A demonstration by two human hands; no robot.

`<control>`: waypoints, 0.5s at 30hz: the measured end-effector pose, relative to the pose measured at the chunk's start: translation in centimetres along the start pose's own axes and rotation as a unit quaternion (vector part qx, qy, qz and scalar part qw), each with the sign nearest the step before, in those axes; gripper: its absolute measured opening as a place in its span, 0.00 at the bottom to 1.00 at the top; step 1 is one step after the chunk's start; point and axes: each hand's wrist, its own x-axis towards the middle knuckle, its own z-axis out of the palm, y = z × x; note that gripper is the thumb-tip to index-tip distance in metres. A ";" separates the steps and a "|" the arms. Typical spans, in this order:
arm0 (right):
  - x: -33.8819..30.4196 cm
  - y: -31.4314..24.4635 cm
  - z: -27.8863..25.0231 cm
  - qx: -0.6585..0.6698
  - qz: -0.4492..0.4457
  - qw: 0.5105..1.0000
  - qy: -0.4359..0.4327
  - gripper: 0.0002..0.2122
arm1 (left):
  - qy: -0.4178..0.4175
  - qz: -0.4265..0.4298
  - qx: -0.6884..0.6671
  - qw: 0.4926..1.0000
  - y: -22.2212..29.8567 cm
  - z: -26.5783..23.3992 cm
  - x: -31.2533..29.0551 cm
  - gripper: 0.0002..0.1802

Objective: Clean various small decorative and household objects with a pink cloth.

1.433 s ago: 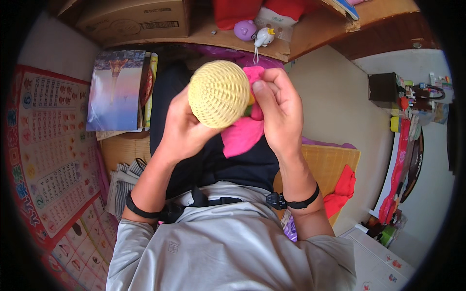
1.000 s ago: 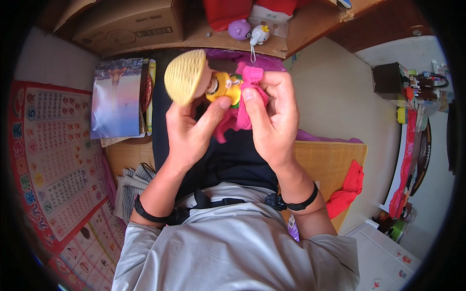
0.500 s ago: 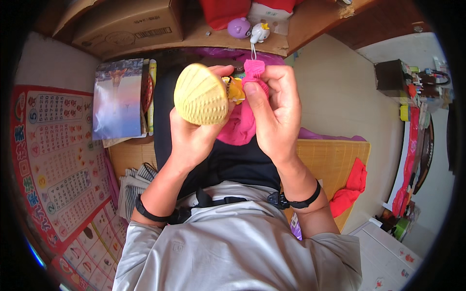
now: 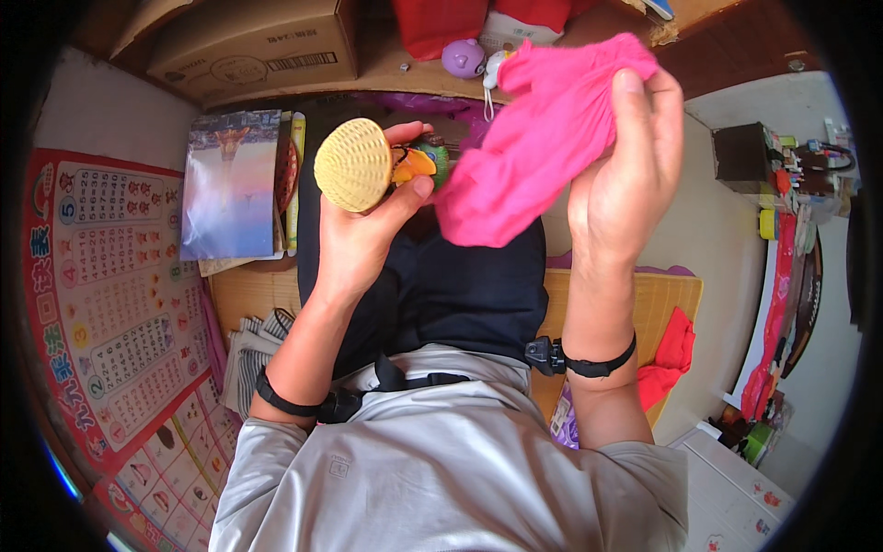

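Observation:
In my left hand (image 4: 354,244) is a small figurine with a woven yellow straw hat (image 4: 353,166), tilted toward me. Its orange and green body (image 4: 416,166) shows between my thumb and fingers. Up at the right, my right hand (image 4: 635,175) is closed on one end of a bright pink cloth (image 4: 543,138). The soft fabric hangs down to the left, its lower end close beside the figurine's green part. Whether the two touch cannot be made out. The cloth partly hides a white hanging ornament (image 4: 494,70) on the shelf.
A cardboard box (image 4: 258,46) and a purple round toy (image 4: 463,58) sit on the shelf ahead. Books (image 4: 230,193) stand at the left, near striped cloth (image 4: 246,354). At the right, a red cloth (image 4: 670,359) lies on a wooden board (image 4: 635,296).
My right hand has lifted the pink cloth up and to the right, away from the figurine, and it now hangs stretched out. More of the figurine's green part shows; its hat has shifted slightly left.

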 end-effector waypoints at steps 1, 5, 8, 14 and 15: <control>0.2 -0.4 0.5 0.000 0.000 1.000 0.000 0.08 | 0.000 -0.037 0.032 0.999 -0.2 -0.3 0.1 0.28; -0.4 -2.2 2.6 0.130 -0.028 0.989 -0.057 0.11 | 0.052 -0.085 -0.034 0.994 -0.3 -0.3 0.1 0.26; -3.1 -1.5 2.8 0.075 0.016 0.989 -0.129 0.16 | 0.071 -0.041 -0.090 0.993 -1.5 -0.6 -0.4 0.27; -6.2 4.1 0.8 -0.158 0.081 0.956 -0.233 0.18 | -0.004 0.021 0.053 0.998 0.3 -0.4 -0.7 0.32; -6.1 4.0 0.7 -0.159 0.083 0.956 -0.233 0.18 | -0.001 -0.009 0.060 0.998 -0.1 -0.5 -1.3 0.34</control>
